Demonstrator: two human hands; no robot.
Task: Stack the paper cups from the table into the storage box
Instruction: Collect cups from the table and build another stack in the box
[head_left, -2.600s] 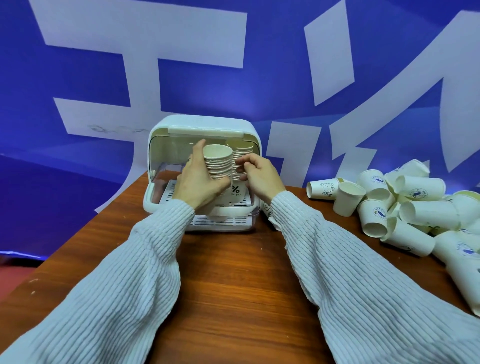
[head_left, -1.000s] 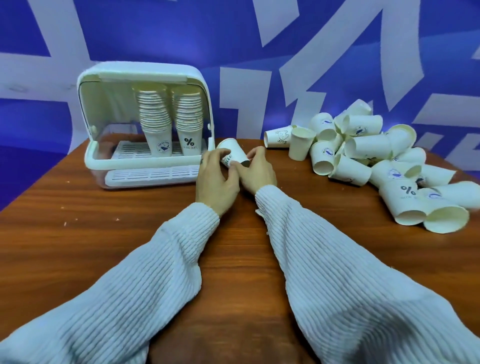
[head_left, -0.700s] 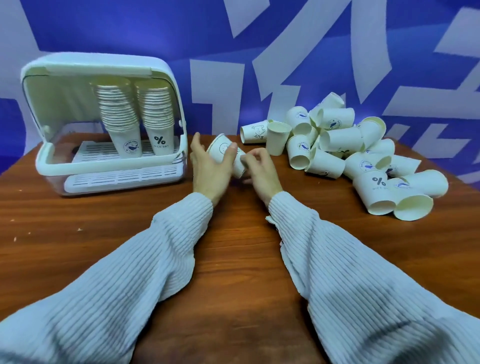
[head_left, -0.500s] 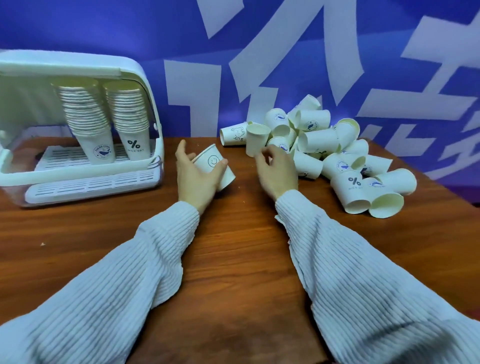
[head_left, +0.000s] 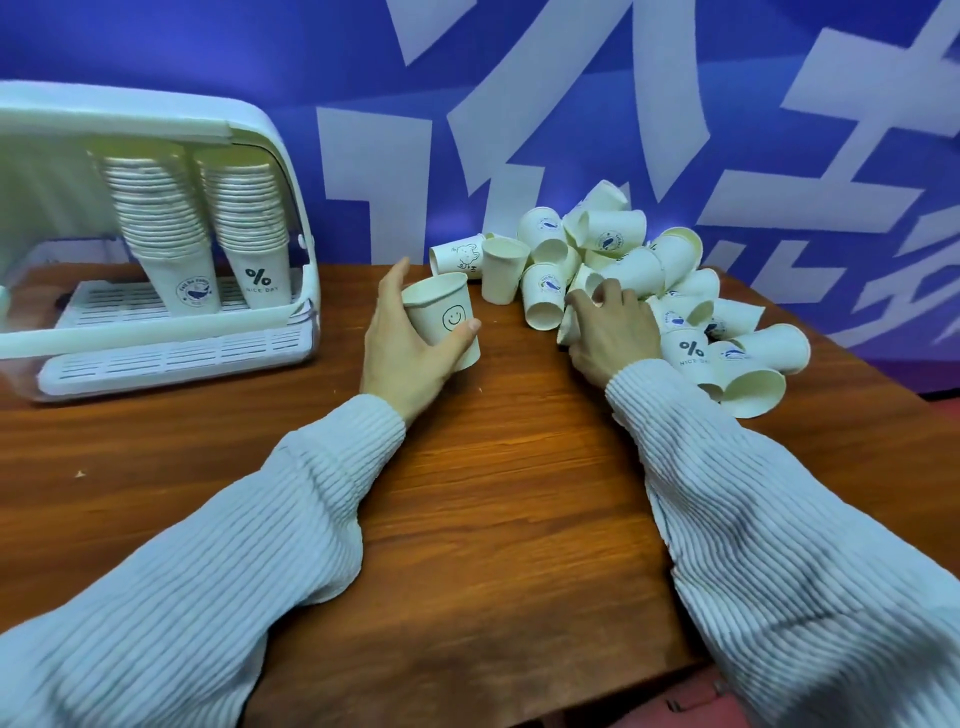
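Smiley-face paper cup (head_left: 441, 317) sits upright, mouth up, in the left hand (head_left: 410, 343) just above the wooden table (head_left: 493, 493), at about 12 o'clock from the table's middle and between the storage box and the loose pile. Left forearm comes in from 7 o'clock, palm turned toward the cup; thumb (head_left: 465, 332) lies across the near wall below the printed face, fingers curl round the far side, index tip showing past the rim. Grip: wrapped around that one cup, not flattened on it. Right hand (head_left: 613, 332) reaches from 5 o'clock, knuckles up, onto the near edge of the pile of loose cups (head_left: 649, 280) at 2 o'clock. Its fingers are bent over a lying cup (head_left: 569, 325) whose mouth faces the left hand; fingertips are hidden behind the cups, so whether the cup is clasped or only touched cannot be told. Pile count: roughly twenty cups visible, most on their sides, exact number unclear from overlap; one plain cup (head_left: 501, 275) stands upright at the pile's 9 o'clock edge, a cup with a bear drawing (head_left: 457, 257) lies just beside it. Storage box (head_left: 280, 171) at 10 o'clock, white, front open, slatted tray inside. Two stacks stand in it side by side, touching: left stack (head_left: 166, 228) with a whale emblem on the bottom cup, right stack (head_left: 249, 218) with "% NICE DAY". Both sleeves (head_left: 779, 545) are white ribbed knit. Blue wall (head_left: 519, 78) with large white characters behind.
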